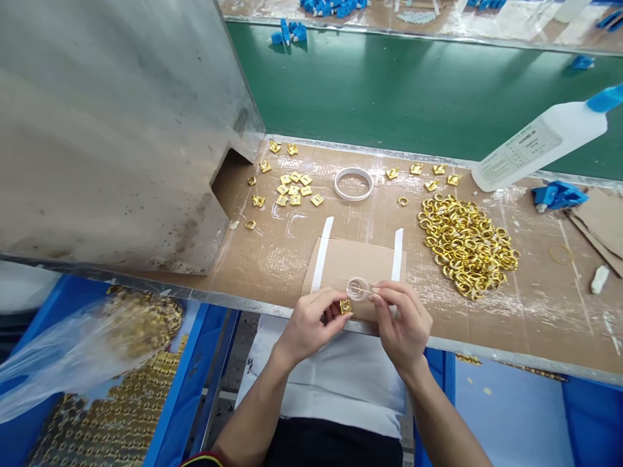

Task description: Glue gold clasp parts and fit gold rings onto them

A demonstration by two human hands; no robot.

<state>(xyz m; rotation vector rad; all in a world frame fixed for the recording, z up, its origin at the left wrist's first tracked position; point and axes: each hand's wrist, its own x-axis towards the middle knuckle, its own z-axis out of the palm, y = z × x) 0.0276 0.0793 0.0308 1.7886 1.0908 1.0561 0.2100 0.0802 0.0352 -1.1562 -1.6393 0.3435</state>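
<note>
Near the front edge of the bench, my left hand (314, 324) pinches a square gold piece (345, 307) between thumb and fingertips. Just right of it, my right hand (402, 318) holds a thin stick (366, 290) whose tip reaches over a small clear round dish (357, 289). The dish sits at the front of a cardboard pad (359, 259) held by two white tape strips. What the dish contains is too small to tell. A large heap of gold rings (467, 243) lies right of the pad.
Square gold pieces (294, 190) and a white tape roll (354, 184) lie behind the pad. A large metal panel (111, 130) stands left. A bottle with a blue cap (540, 146) leans at the back right. Blue trays (182, 383) flank my lap below the bench.
</note>
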